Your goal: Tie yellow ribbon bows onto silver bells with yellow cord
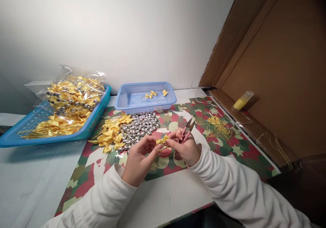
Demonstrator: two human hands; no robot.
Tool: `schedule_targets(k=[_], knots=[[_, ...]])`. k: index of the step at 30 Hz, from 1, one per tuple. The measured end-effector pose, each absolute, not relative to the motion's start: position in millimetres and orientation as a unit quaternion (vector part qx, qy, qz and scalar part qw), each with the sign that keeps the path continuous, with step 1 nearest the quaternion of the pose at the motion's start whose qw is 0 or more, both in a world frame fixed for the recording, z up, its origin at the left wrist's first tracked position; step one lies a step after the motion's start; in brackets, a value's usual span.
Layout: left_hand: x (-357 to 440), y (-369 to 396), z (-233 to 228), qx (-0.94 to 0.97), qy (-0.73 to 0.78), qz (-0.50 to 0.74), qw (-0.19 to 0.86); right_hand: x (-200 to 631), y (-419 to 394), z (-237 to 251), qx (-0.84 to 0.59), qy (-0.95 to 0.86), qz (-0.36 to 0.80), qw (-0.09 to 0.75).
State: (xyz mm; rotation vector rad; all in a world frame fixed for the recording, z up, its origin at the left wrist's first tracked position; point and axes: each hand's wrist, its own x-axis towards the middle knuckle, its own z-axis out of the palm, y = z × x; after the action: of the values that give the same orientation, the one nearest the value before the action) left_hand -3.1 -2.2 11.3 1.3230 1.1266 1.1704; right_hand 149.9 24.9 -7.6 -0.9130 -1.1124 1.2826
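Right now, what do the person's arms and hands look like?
Both arms wear long, soft, cream-white sleeves that reach the wrists, with a snug cuff on each. The left hand and the right hand are bare: no gloves, and no rings, watch or bracelets that I can see.

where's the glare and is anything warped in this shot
Head view: glare glints off the plastic bag of bows and the silver bells; the wide lens bows the table edge; both hands and the bow stay sharp.
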Motion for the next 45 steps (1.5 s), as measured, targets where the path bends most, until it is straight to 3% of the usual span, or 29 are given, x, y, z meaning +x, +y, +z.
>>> schedule_targets(k=[8, 15, 19, 21, 27, 39, 42, 45], knots=[[-5, -1, 14, 0.534, 0.460, 0.487, 0.516, 154, 22, 1, -0.385, -0.522, 0.522, 0.553], [-5, 2, 16, 0.471, 0.441, 0.499, 0.578, 158, 28, 4, -0.354, -0.427, 0.664, 0.502], [-6, 1, 14, 0.478, 0.445, 0.511, 0.559, 159, 24, 7, -0.378, -0.535, 0.495, 0.571], [-7, 0, 11, 0.498, 0.449, 0.513, 0.536, 159, 20, 9, -0.385, -0.600, 0.423, 0.560], [-9, -2, 5, 0.591, 0.436, 0.506, 0.452, 157, 14, 6, -0.381, -0.670, 0.340, 0.540], [-15, -2, -1, 0.667, 0.419, 0.499, 0.361, 155, 21, -3, -0.337, -0.633, 0.435, 0.544], [-16, -2, 4, 0.639, 0.399, 0.512, 0.413, 157, 26, -1, -0.304, -0.589, 0.506, 0.552], [-15, 0, 9, 0.542, 0.379, 0.517, 0.544, 160, 30, 1, -0.253, -0.554, 0.592, 0.528]])
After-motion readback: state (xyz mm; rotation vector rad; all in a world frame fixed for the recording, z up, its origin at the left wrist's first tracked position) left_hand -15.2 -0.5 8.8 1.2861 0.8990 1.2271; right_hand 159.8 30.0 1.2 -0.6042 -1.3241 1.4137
